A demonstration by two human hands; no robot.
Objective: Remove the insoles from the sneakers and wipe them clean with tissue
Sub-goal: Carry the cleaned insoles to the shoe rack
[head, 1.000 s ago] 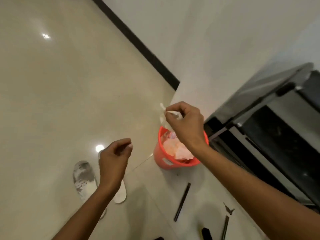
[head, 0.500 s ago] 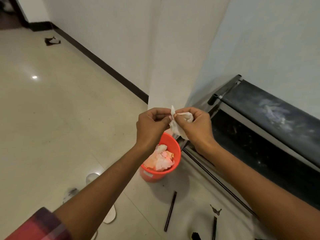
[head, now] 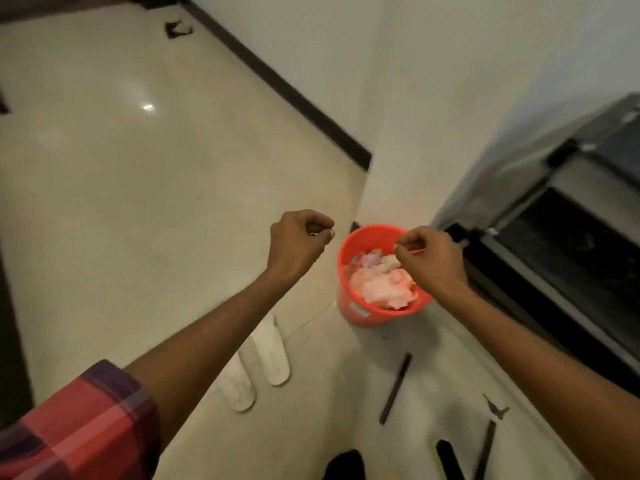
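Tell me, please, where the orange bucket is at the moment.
In the head view, the orange bucket stands on the floor right of centre, by the wall corner, beneath the right hand; the two white insoles lie to its left.

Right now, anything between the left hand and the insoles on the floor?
Nothing visible. The left hand hangs in mid-air; the insoles lie side by side on the floor below its forearm, partly hidden by it. The orange bin and black stick sit to their right, apart.
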